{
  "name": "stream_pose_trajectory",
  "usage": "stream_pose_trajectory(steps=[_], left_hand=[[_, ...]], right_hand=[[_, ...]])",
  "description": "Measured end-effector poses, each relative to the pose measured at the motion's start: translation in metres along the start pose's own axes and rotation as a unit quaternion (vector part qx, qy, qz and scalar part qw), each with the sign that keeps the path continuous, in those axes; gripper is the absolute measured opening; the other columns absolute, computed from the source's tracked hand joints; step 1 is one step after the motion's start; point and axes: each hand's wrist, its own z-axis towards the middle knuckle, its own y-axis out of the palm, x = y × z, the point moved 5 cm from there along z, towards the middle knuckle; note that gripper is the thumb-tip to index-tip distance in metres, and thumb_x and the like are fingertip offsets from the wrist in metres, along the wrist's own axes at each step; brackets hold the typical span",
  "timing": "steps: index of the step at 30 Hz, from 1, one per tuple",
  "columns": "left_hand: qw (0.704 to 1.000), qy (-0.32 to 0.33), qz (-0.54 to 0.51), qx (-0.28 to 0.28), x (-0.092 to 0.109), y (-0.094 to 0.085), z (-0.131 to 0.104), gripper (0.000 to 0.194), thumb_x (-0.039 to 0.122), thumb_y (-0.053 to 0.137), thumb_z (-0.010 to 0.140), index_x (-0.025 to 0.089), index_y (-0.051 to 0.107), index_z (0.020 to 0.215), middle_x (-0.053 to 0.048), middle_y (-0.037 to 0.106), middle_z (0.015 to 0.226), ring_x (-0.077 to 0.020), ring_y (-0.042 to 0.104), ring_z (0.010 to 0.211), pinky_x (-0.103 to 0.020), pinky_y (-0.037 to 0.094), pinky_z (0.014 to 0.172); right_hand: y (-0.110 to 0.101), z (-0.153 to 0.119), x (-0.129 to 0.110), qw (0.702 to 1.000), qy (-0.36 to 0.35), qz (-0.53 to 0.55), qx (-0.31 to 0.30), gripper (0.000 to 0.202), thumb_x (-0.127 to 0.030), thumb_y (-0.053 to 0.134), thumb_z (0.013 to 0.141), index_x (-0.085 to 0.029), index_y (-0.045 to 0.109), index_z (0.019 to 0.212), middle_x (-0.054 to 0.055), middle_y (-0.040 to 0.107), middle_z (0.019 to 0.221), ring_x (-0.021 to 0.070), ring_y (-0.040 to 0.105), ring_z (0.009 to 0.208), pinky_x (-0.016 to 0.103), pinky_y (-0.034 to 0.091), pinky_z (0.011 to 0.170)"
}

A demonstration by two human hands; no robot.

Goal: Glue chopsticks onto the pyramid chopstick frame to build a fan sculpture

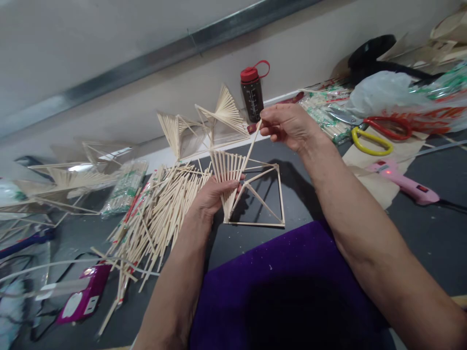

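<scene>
Stick (251, 148), seemingly pinched, over frame (255, 199)

The stick frame (251, 194) and loose sticks (160, 214) are pale wood on a dark grey surface (314, 194). The bottle (252, 95) is dark with a red cap, the glue gun (404, 182) pink, the scissors (379, 133) red and yellow, the cloth (292, 291) purple.

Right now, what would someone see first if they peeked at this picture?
Two hands in the middle: the left hand grips a square stick frame with a fan of sticks inside, and the right hand pinches a single stick slanting down into it. Left of them lies a big loose pile of sticks. To the right, a pink glue gun lies on the dark surface.
</scene>
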Motion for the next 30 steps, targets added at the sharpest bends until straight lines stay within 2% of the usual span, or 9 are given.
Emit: stream_pose_trajectory(steps=[5,11,16,24,30], left_hand=[[1.0,-0.003,0.001,-0.004,-0.002,0.0,0.001,0.033,0.024,0.081,0.057,0.007,0.072,0.084,-0.005,0.066,0.055,-0.0118,0.059,0.043,-0.019,0.047,0.042],[1.0,-0.015,0.008,-0.014,-0.006,0.011,0.005,0.033,0.017,0.081,0.056,0.008,0.071,0.086,-0.006,0.069,0.064,-0.0146,0.064,0.055,-0.022,0.052,0.05],[0.998,-0.02,-0.016,-0.061,-0.009,0.018,0.003,0.036,0.023,0.08,0.059,0.007,0.069,0.089,-0.006,0.068,0.062,-0.0132,0.062,0.051,-0.023,0.05,0.051],[0.983,-0.031,-0.066,-0.171,-0.025,0.013,-0.002,0.054,0.027,0.084,0.052,0.009,0.067,0.1,-0.007,0.069,0.066,-0.0175,0.065,0.06,-0.031,0.055,0.059],[0.977,-0.027,-0.069,-0.199,-0.027,0.014,-0.002,0.055,0.023,0.085,0.049,0.01,0.068,0.099,-0.007,0.069,0.067,-0.0182,0.065,0.06,-0.032,0.055,0.061]], right_hand=[[-0.004,0.003,-0.001,1.0,-0.007,0.01,0.019,0.01,-0.021,0.064,0.077,-0.016,0.057,0.073,0.002,0.066,0.067,0.0075,0.062,0.057,0.013,0.036,0.038],[0.009,-0.006,0.0,0.999,0.009,-0.002,-0.043,0.007,-0.019,0.066,0.075,-0.015,0.059,0.073,0.003,0.067,0.069,0.0084,0.062,0.055,0.014,0.035,0.037],[0.018,-0.01,0.007,0.993,0.032,-0.051,-0.097,0.008,-0.02,0.069,0.072,-0.016,0.062,0.075,0.003,0.068,0.069,0.0092,0.062,0.053,0.015,0.037,0.036],[0.023,-0.013,0.015,0.991,0.044,-0.083,-0.097,0.015,-0.021,0.074,0.069,-0.016,0.06,0.073,0.003,0.067,0.064,0.0098,0.061,0.049,0.016,0.037,0.036],[0.026,-0.019,0.016,0.987,0.062,-0.106,-0.102,0.02,-0.022,0.078,0.068,-0.015,0.059,0.071,0.004,0.067,0.065,0.0095,0.061,0.047,0.017,0.035,0.034]])
